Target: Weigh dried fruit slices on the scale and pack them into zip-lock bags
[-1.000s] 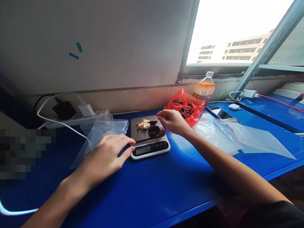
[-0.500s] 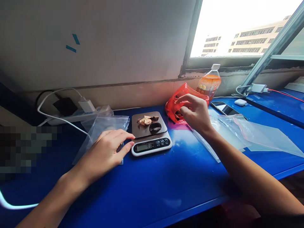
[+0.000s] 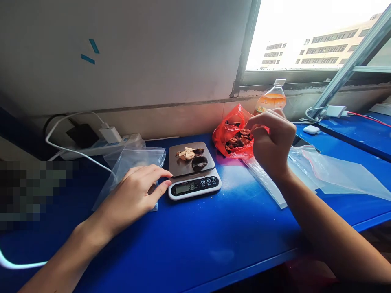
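Note:
A small digital kitchen scale (image 3: pixel 195 188) stands on the blue table, its display showing what looks like 93 or 9.3. On its metal plate lie several pale dried slices (image 3: pixel 187 154) and a dark, curled dried piece (image 3: pixel 199 163). My left hand (image 3: pixel 139 185) is open beside the scale, thumb and fingertips at its left edge. Behind and to the right sits a red plastic bag (image 3: pixel 220 136) holding dark reddish-brown dried pieces (image 3: pixel 240 140). My right hand (image 3: pixel 271 140) is closed in a pinch at the bag's right rim, seemingly gripping the plastic; its fingertips are partly hidden.
Clear zip bags lie left (image 3: pixel 143 156) and right (image 3: pixel 345 173) of the scale. A bottle of orange drink (image 3: pixel 271 99) stands behind my right hand. A power strip (image 3: pixel 131 142) with chargers runs along the wall. A white earbud case (image 3: pixel 311 130) rests farther right.
My right hand has moved right, from over the bag's mouth to its right rim. The bag's opening is wider and more of its contents show. My left hand stays put.

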Available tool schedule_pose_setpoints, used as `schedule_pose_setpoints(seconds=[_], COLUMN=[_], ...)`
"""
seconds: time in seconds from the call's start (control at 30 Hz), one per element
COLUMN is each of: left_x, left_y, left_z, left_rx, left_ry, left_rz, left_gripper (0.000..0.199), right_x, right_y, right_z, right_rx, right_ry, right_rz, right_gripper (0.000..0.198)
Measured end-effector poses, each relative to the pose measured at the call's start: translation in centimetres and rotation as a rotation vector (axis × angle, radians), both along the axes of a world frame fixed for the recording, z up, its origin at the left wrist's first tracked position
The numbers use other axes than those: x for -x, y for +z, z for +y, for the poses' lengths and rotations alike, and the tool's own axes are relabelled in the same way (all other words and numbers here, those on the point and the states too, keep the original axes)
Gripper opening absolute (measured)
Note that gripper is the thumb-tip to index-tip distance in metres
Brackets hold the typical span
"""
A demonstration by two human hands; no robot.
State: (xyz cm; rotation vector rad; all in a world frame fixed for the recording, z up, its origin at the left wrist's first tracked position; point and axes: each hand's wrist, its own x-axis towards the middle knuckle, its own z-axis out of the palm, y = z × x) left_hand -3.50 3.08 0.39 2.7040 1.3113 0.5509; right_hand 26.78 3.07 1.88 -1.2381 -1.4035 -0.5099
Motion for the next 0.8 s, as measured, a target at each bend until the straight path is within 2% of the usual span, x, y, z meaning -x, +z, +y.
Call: schedule_pose_setpoints(seconds=[0.1,0.3,0.53,0.7,0.77,0.8], left_x=[0.1,0.1,-0.1,0.1,0.2,0.3], left_y=[0.0,0.0,0.1,0.2,0.3,0.4], left_z=[0.0,0.0,-0.2,0.0,0.0,0.0], left_rx=[0.007,-0.009,-0.009,-0.021,-0.029,-0.032], left_ry=[-0.003,-0.005,0.003,-0.001,0.011,0.021], left_rz=[0.001,0.004,0.013,0.008,-0.005,-0.012], left_gripper=[0.03,0.03,0.031,0.031,0.031,0.031], right_x=[0.2,-0.5,-0.3,-2.2,-4.4,-5.8], right_y=[0.0,-0.6,0.0,0.7,0.3,-0.1], right_z=[0.0,0.8,0.4,0.1,0.0,0.0], right_rx=[-0.06,-0.029,-0.025,-0.14,-0.048,0.064], right_ry=[0.07,0.049,0.002,-0.054,-0.04,-0.022], right_rz=[-0.064,0.009,0.025,0.028,0.029,0.01], right_gripper=[0.02,0.039,0.027,0.019,0.02,0.022])
